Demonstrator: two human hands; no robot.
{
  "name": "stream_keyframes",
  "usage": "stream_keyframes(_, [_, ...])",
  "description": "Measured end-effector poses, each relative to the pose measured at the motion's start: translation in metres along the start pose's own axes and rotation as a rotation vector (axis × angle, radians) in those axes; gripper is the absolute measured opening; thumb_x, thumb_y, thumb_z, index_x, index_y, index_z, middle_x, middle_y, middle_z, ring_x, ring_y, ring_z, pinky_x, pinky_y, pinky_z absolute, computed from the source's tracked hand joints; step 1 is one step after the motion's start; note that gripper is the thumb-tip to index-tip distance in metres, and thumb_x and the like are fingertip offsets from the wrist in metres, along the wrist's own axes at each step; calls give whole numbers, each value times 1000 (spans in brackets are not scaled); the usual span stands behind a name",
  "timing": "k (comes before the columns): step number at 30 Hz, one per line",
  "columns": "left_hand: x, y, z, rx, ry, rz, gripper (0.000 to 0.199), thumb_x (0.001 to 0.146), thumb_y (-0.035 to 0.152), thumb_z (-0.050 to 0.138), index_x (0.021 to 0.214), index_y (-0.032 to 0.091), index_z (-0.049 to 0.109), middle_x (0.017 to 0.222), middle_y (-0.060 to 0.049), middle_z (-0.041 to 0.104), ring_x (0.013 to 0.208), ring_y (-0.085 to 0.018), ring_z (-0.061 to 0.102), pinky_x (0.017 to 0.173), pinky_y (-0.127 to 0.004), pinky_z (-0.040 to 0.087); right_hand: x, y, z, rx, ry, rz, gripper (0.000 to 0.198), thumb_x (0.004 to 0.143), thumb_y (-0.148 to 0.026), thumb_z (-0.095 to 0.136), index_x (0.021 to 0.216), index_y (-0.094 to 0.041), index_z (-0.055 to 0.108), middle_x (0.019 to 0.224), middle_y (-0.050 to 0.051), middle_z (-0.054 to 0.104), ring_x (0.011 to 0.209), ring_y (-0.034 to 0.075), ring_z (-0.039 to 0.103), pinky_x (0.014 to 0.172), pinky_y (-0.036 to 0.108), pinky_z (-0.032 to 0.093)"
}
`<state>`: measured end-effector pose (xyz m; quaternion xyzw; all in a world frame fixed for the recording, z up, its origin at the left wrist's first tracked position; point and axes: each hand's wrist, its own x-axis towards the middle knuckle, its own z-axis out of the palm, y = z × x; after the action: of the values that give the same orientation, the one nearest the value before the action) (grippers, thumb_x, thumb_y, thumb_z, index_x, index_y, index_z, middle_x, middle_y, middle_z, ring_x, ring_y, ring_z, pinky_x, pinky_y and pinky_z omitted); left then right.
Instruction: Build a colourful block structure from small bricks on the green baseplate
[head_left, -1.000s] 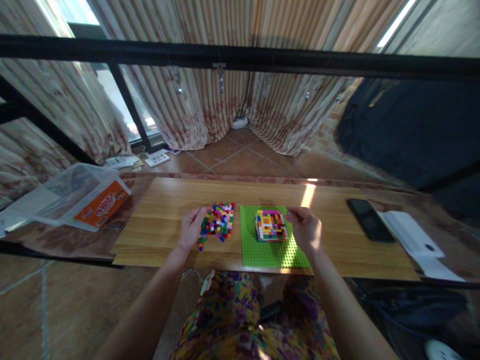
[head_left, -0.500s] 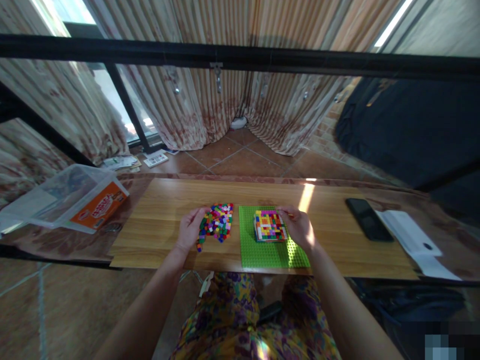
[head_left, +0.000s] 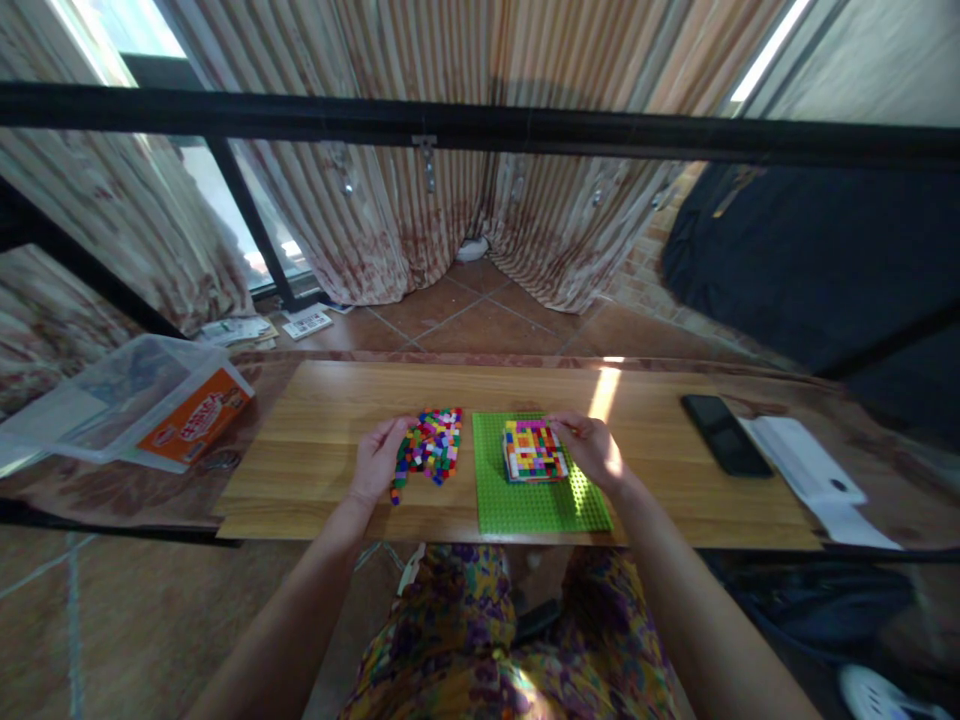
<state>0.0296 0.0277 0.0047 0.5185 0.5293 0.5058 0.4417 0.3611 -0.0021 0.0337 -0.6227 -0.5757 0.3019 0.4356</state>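
Observation:
A green studded baseplate (head_left: pixel 495 508) lies on the wooden table. On its upper part stands a low block of small multicoloured building bricks (head_left: pixel 534 455). My right hand (head_left: pixel 592 448) is at the block's far right corner, thumb and forefinger pinched; whatever is between them is too small to make out. To the left of the baseplate, a pile of loose building bricks (head_left: pixel 431 442) is spread on the wood. Beside the pile's left edge rests my left hand (head_left: pixel 380 460), its fingertips closed together at the bricks. Anything in that pinch is hidden.
The wooden tabletop (head_left: pixel 300 440) reaches past both hands. A black phone (head_left: pixel 725 436) and a white flat object (head_left: pixel 806 465) lie to the right. At the left is a clear plastic box (head_left: pixel 161 375) with an orange label. A dark metal bar (head_left: pixel 480 125) crosses ahead.
The whole view has shifted slightly, with the table's right side sliding left. Both hands keep nearly the same places, the left by the pile and the right at the block's corner.

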Motion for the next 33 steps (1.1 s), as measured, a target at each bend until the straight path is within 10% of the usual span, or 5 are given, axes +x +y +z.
stream_keyframes(9, [-1, 5, 0, 25, -5, 26, 47, 76, 60, 62, 91, 18, 76, 100, -8, 74, 98, -23, 64, 93, -35, 46, -15, 14, 1, 273, 114, 55, 49, 78, -55, 62, 109, -17, 66, 95, 9, 73, 82, 21, 67, 76, 37, 54])
stream_keyframes(17, [1, 3, -1, 37, -18, 29, 47, 75, 60, 62, 91, 18, 76, 98, -7, 74, 97, -23, 65, 89, -33, 48, -28, 62, -55, -367, 503, -14, 43, 88, -48, 44, 94, -15, 70, 93, 14, 69, 82, 24, 61, 79, 42, 49])
stream_keyframes(33, [-2, 14, 9, 228, -134, 104, 29, 76, 42, 62, 90, 20, 75, 96, -7, 74, 95, -23, 65, 92, -37, 47, -33, 88, -58, -767, 489, -84, 29, 85, -28, 45, 93, -14, 69, 93, 15, 67, 91, 28, 57, 85, 42, 43])
